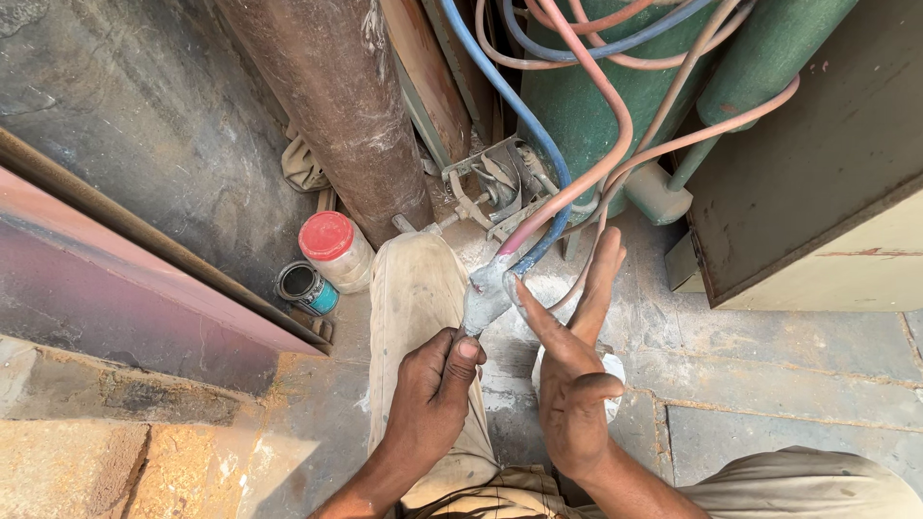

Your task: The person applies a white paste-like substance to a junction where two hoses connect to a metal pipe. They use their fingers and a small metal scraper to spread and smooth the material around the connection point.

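Grey dust-coated torch handle (484,298), fed by pink and blue hoses (567,183), sits over the knee, clamped in the left hand (428,399); the right hand (572,370) lies open-fingered against it. Red-lidded plastic jar (334,250), small teal tin (306,287) and rusty brown pipe (341,96) crowd the left side.

Sunlit grey stone floor (769,375), cracked at its joints; a rusty pipe (341,106) and green cylinders (586,106) stand against a dark wall (144,115).

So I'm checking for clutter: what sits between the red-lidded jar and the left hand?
In the head view, only the trouser leg lies between the jar and the left hand, which holds the torch handle.
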